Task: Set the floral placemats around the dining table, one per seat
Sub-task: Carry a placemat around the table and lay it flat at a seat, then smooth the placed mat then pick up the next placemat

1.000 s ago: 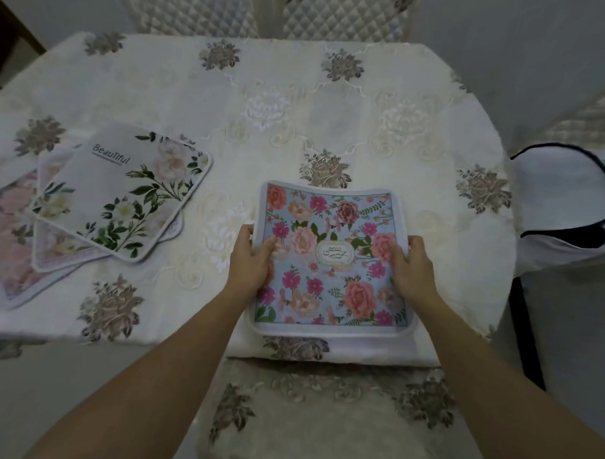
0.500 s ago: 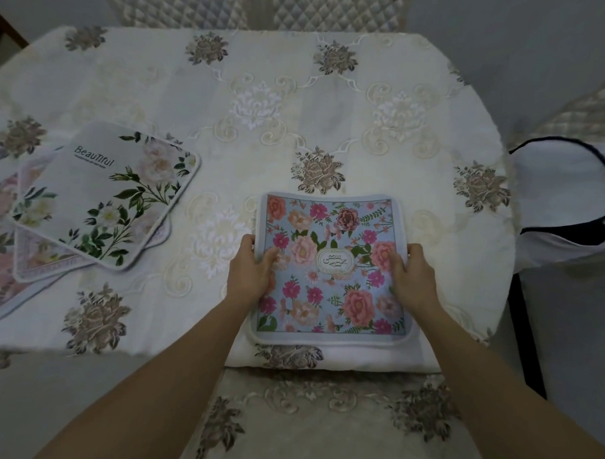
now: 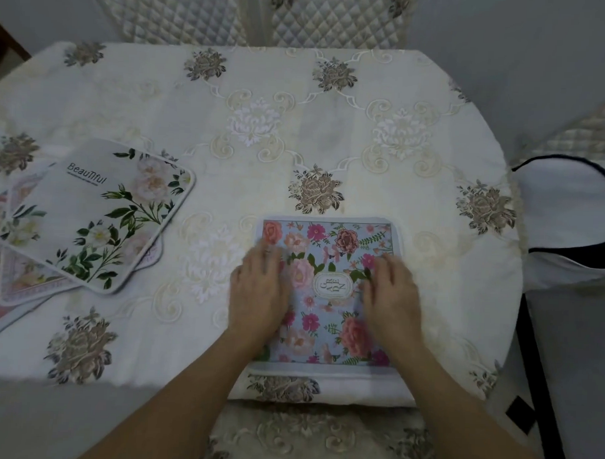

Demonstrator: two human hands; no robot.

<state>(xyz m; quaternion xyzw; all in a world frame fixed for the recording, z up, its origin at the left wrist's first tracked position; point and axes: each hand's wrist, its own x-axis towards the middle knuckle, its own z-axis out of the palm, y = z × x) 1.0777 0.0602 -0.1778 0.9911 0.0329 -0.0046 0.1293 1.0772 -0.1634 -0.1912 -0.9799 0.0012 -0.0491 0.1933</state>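
Note:
A blue placemat (image 3: 327, 250) with pink and red flowers lies flat on the table (image 3: 297, 133) at the near edge, in front of the seat below me. My left hand (image 3: 257, 293) rests palm down on its left side. My right hand (image 3: 391, 297) rests palm down on its right side. Both hands are flat with fingers spread, holding nothing. A stack of other floral placemats (image 3: 92, 211) lies at the left, topped by a white one with green leaves and the word "Beautiful".
The table wears a cream embroidered cloth. A cushioned chair seat (image 3: 314, 439) is tucked under the near edge. Two quilted chair backs (image 3: 322, 17) stand at the far side. A white bag with dark trim (image 3: 569, 221) sits on a chair at the right.
My hands let go of the blue placemat's side edges and moved onto its top, palms flat. The placemat now lies a little closer to the table's near edge.

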